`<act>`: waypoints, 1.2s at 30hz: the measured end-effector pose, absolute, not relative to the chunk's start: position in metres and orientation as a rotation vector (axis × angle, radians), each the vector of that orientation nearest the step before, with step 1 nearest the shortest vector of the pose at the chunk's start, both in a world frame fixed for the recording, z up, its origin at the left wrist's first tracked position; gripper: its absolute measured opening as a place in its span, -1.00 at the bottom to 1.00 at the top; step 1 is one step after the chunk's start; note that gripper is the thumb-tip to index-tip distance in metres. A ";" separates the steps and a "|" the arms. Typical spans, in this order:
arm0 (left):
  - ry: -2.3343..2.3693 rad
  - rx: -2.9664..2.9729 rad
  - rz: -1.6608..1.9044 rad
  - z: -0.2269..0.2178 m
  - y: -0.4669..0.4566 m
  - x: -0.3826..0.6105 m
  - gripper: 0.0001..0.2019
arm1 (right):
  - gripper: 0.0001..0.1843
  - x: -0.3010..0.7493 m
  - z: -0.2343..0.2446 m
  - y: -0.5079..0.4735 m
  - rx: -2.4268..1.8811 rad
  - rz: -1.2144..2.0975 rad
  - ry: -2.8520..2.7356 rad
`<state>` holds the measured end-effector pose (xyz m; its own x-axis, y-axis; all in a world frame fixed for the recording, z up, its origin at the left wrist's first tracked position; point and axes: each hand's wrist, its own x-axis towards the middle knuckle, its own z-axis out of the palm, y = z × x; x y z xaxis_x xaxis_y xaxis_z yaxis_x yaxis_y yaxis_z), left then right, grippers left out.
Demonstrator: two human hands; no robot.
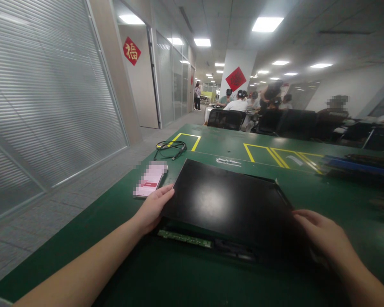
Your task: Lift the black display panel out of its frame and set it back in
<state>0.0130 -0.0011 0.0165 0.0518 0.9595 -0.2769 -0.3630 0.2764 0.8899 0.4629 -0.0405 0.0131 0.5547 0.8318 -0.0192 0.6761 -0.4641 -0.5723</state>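
A flat black screen panel point(224, 200) lies between my two hands, with a bright reflection on its glossy face. My left hand point(153, 209) grips its left edge, thumb on top and the other fingers hidden beneath. At the right edge my right hand point(320, 230) pinches the panel, its fingertips partly out of sight. Below the panel's near edge shows a strip of green circuit board point(184, 238), beside a dark part whose kind I cannot make out. A phone point(152, 181) with a lit screen rests just beyond my left hand.
The green table point(92, 238) carries yellow tape outlines point(252, 152). A coiled black cable point(171, 149) lies at the far left. Blurred dark and blue items point(355, 166) sit at the right. Beyond the table are black chairs point(225, 119) and several seated people.
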 end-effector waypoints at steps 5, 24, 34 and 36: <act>1.025 0.737 1.162 0.012 0.000 0.011 -0.67 | -0.51 0.462 0.015 -0.041 -2.293 0.409 -1.227; 1.358 1.421 1.166 0.001 0.007 -0.006 -0.52 | -0.59 0.490 -0.012 -0.032 -2.190 0.302 -1.194; 1.526 1.760 0.950 -0.006 0.013 -0.013 -0.49 | -0.63 0.484 -0.004 -0.035 -2.206 0.358 -1.132; 1.547 1.795 0.928 -0.009 0.014 -0.014 -0.49 | -0.64 0.485 -0.004 -0.035 -2.205 0.386 -1.127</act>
<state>-0.0140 0.0140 -0.0087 0.0820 0.9884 0.1280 0.5785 -0.1518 0.8014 0.4846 -0.0351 -0.0044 0.5922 0.8054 0.0224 0.6227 -0.4399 -0.6471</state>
